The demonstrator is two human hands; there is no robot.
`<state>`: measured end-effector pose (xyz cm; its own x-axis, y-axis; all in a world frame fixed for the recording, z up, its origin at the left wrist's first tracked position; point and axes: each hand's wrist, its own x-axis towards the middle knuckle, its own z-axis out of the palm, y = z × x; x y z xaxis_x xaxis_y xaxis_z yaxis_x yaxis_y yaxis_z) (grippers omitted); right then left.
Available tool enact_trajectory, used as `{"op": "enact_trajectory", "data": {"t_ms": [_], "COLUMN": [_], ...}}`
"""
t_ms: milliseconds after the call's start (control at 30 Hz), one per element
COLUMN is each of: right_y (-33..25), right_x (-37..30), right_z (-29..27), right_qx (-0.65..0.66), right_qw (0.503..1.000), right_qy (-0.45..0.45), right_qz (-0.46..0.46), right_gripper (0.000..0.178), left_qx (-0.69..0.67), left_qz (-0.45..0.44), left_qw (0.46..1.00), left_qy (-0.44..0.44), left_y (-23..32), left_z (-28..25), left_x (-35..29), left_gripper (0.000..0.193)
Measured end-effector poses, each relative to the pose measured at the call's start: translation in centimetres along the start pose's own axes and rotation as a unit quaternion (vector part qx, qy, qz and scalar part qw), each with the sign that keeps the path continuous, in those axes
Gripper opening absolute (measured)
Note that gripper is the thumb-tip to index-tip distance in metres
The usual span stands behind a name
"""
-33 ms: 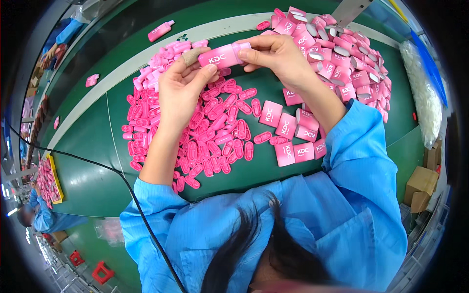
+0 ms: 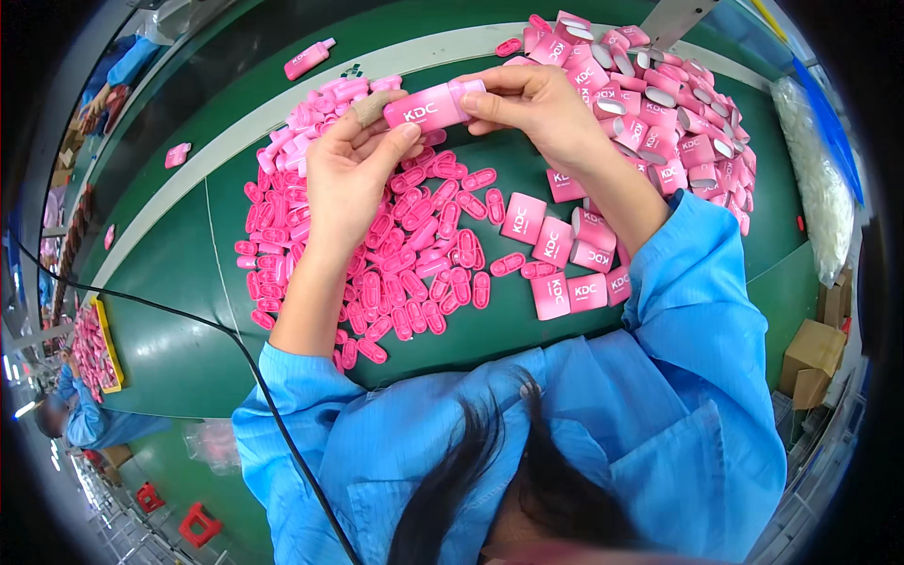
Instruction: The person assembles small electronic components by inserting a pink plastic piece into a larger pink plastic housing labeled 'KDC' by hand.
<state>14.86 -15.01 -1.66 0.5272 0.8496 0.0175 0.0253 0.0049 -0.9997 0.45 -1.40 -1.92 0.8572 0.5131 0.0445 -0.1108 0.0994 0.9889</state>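
Between my two hands, over the far side of the table, is a flat pink bottle-shaped case (image 2: 426,110) with a pale pink neck. My left hand (image 2: 344,174) pinches its base end between thumb and fingers; a beige wrap (image 2: 375,109) covers one finger. The fingers of my right hand (image 2: 541,108) close around the pale neck end. Below the hands spreads a heap of small pink oval caps (image 2: 405,250). Pale pink neck pieces (image 2: 315,108) lie piled behind my left hand. Flat pink sleeves (image 2: 551,242) with open ends lie beside my right forearm.
A larger heap of pink sleeves (image 2: 697,132) fills the far right. Another bottle-shaped case (image 2: 309,58) lies beyond the pale rail (image 2: 179,198). A black cable (image 2: 169,306) crosses at left. Cardboard boxes (image 2: 812,358) and a clear plastic bag (image 2: 817,179) are at right. A co-worker (image 2: 85,414) sits far left.
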Motion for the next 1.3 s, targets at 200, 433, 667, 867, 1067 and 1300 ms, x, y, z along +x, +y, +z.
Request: {"op": "enact_trajectory", "data": {"t_ms": [200, 433, 667, 867, 1067, 1300], "right_y": [0.3, 0.3, -0.7, -0.4, 0.1, 0.1], "right_x": [0.2, -0.1, -0.4, -0.2, -0.3, -0.4], "right_z": [-0.4, 0.2, 0.1, -0.4, -0.1, 0.0], "right_qx": [0.042, -0.011, -0.036, -0.014, -0.008, -0.043], "right_qw": [0.999, 0.999, 0.998, 0.997, 0.998, 0.996], "right_qy": [-0.011, -0.030, -0.048, -0.079, -0.054, -0.059], "right_qz": [0.002, -0.037, -0.004, -0.009, -0.017, -0.041], "right_gripper": [0.026, 0.026, 0.025, 0.025, 0.025, 0.025], "left_qx": [0.008, -0.085, -0.070, -0.086, -0.110, -0.043], "left_qz": [-0.005, -0.091, -0.069, -0.082, -0.053, -0.008], "left_qw": [1.000, 0.988, 0.990, 0.987, 0.989, 0.996], "left_qy": [-0.006, -0.089, -0.102, -0.110, -0.081, -0.082], "left_y": [0.0, 0.0, 0.1, 0.0, -1.2, -1.4], "left_z": [0.4, 0.3, 0.8, 1.2, 1.5, 1.6], "left_x": [-0.2, -0.3, -0.9, -0.9, -1.0, -1.2], "left_gripper": [0.035, 0.031, 0.028, 0.028, 0.026, 0.024]}}
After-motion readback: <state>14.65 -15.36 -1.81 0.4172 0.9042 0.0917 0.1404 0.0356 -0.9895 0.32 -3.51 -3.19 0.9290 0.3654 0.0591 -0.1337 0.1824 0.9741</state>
